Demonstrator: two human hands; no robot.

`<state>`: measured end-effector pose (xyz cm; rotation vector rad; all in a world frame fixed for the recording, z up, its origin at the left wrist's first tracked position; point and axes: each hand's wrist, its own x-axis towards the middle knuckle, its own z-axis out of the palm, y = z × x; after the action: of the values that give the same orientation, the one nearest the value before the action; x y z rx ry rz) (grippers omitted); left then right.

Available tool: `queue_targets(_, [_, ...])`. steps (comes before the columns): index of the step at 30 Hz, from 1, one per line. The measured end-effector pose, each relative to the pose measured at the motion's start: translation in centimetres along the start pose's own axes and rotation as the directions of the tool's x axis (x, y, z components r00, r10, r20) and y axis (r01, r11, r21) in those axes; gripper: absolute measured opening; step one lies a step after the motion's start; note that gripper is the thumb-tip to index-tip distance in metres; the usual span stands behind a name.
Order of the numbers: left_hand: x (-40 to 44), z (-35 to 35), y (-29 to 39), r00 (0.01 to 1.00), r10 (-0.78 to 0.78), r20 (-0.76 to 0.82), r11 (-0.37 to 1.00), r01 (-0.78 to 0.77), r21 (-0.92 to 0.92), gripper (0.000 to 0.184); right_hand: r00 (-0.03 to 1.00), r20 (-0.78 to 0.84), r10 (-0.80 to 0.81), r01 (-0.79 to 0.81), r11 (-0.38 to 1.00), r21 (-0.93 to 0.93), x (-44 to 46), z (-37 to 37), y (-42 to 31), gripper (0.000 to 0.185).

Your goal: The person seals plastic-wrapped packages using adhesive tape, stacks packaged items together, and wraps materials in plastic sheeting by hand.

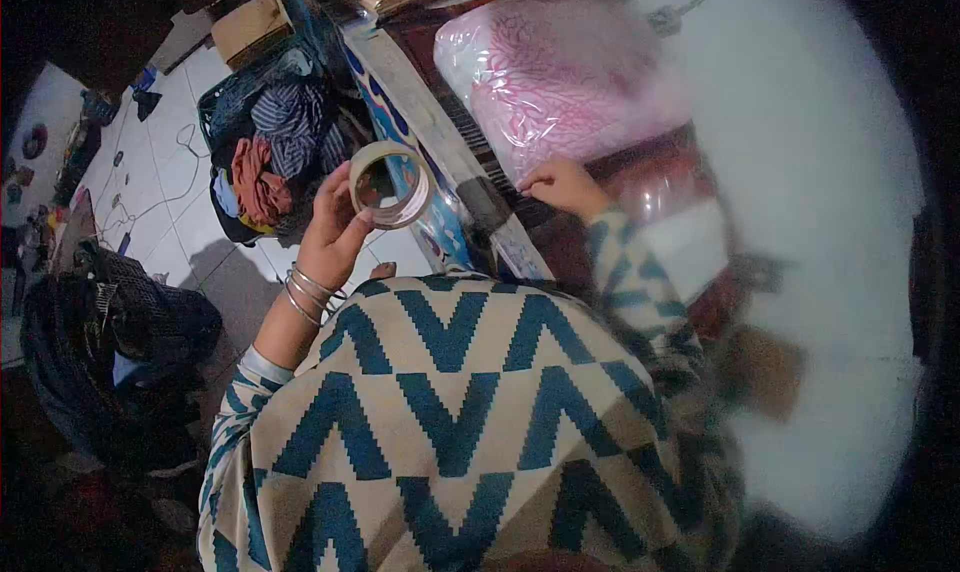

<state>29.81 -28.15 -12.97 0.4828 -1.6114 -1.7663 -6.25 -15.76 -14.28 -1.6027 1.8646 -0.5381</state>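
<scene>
My left hand point(335, 222), with several metal bangles at the wrist, grips a roll of packing tape point(408, 213) by its near left side. The roll is tilted so that I see through its open middle. To the right, my right hand point(562, 187) has its fingers curled and pinched together at the near lower corner of a plastic-wrapped package point(570, 82). Pink and white patterned contents show through its shiny wrapping. What the right fingertips hold, if anything, is too small to make out.
A basket point(225, 102) full of folded or bundled clothes point(290, 132) stands on the tiled floor at the left. A dark bag-like heap point(110, 342) lies farther left. Beneath the package is a dark red surface point(570, 242) beside a long patterned edge point(395, 112).
</scene>
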Motion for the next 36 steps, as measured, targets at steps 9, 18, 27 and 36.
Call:
queue_targets(9, [0.8,-1.0,1.3,0.999,-0.052,0.007,0.999,0.052,-0.013,0.056,0.948,-0.293,0.125,-0.096,0.989,0.112,-2.7,0.4,2.4,0.024])
queue_targets(18, [8.0,-1.5,-0.3,0.960,-0.022,0.281,0.991,0.058,-0.121,0.058,0.741,-0.666,0.087,-0.247,0.958,-0.150,-5.4,0.9,-7.3,0.030])
queue_targets(27, [17.7,-4.6,-1.1,0.713,-0.196,0.673,0.918,0.374,-0.129,0.058,0.757,-0.546,-0.359,-0.097,0.764,-0.638,4.5,5.2,-19.1,0.031])
queue_targets(36, [21.2,-10.4,-2.4,0.634,-0.392,0.666,0.809,0.582,-0.079,0.056,0.814,-0.508,-0.281,-0.028,0.855,-0.518,9.2,6.6,-23.9,0.018])
